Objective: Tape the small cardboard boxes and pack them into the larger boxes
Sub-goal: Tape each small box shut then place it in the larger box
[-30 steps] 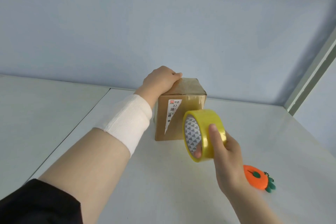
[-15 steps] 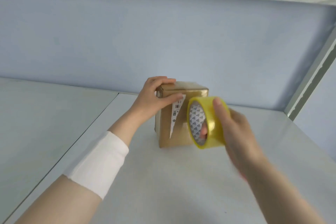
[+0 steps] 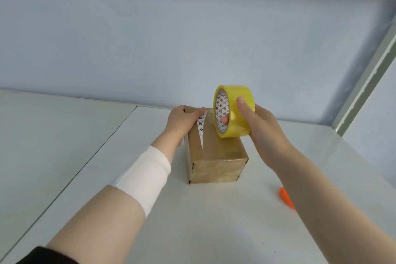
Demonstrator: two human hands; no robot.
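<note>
box (image 3: 216, 152) sits mid-table (image 3: 214, 231), toward the back edge, near face already banded with tape. Left grip (image 3: 184, 118) is curled over its far-left top edge; right grip (image 3: 257, 126) is closed on the roll (image 3: 234, 111), thumb outside, fingers through the core, just above the far top. Can't tell if the free end is stuck; I'd pin the box down, pull the roll low and straight, then rub flat.

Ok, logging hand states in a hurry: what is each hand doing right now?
Left hand: grips the far end of the small cardboard box.
Right hand: holds the yellow tape roll, thumb outside, a finger inside the core.
</note>
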